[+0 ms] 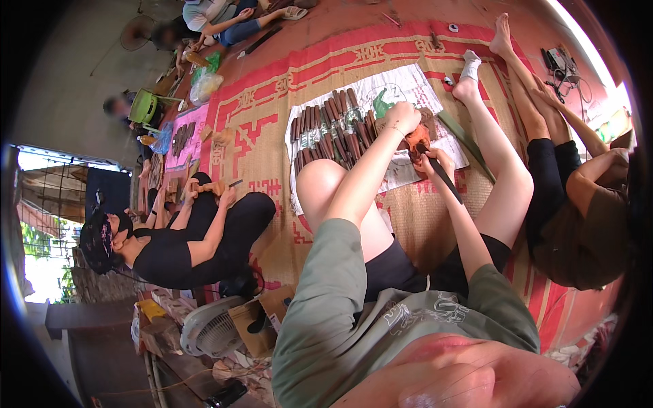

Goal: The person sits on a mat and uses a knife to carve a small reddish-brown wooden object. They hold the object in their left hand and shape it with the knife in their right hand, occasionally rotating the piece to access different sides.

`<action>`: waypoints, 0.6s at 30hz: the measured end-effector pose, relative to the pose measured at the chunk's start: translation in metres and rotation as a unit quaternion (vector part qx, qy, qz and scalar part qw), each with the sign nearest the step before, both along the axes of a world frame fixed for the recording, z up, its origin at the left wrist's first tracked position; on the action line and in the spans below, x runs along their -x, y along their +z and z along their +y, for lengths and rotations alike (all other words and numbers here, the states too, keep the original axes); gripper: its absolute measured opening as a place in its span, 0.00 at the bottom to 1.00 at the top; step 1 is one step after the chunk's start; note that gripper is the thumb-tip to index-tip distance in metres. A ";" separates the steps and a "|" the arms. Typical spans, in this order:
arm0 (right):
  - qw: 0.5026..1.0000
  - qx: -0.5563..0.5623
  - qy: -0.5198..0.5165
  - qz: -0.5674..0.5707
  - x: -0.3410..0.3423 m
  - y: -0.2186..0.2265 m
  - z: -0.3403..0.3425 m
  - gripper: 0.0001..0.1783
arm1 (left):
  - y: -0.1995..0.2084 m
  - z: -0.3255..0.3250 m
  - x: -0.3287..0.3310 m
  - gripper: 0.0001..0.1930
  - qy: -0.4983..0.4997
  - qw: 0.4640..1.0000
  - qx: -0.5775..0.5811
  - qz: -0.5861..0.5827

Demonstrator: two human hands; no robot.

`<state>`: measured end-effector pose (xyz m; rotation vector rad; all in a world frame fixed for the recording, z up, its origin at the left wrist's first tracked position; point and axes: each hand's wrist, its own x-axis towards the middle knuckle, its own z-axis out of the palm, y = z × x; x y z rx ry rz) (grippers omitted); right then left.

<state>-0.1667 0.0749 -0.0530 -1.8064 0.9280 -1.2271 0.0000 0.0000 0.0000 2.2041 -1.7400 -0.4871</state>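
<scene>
My left hand is closed in a fist beside an orange piece, perhaps a cloth; what its fingers hold, if anything, is hidden. My right hand is wrapped round a long dark stick-like piece, whose far end meets the orange piece and whose near end points back towards me. Behind both hands sits a brown wooden block, partly covered. To the left, rows of dark brown wooden sticks lie on a white printed sheet.
A green flat strip lies right of the sheet, on the woven red-and-tan mat. A person in black sits at left, handling a small piece. Another person's legs stretch along the right. A fan stands at lower left.
</scene>
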 end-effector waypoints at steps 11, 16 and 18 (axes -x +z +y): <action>0.996 0.084 -0.001 -0.002 0.009 -0.025 -0.002 0.09 | 0.015 0.007 0.010 0.16 0.014 1.000 0.002 0.013; 0.997 -0.050 0.003 -0.054 0.000 -0.009 0.001 0.09 | 0.015 0.008 0.012 0.15 0.021 1.000 0.003 0.012; 0.990 -0.104 0.018 -0.090 -0.003 -0.009 0.003 0.10 | 0.015 0.008 0.014 0.15 0.016 1.000 0.009 0.001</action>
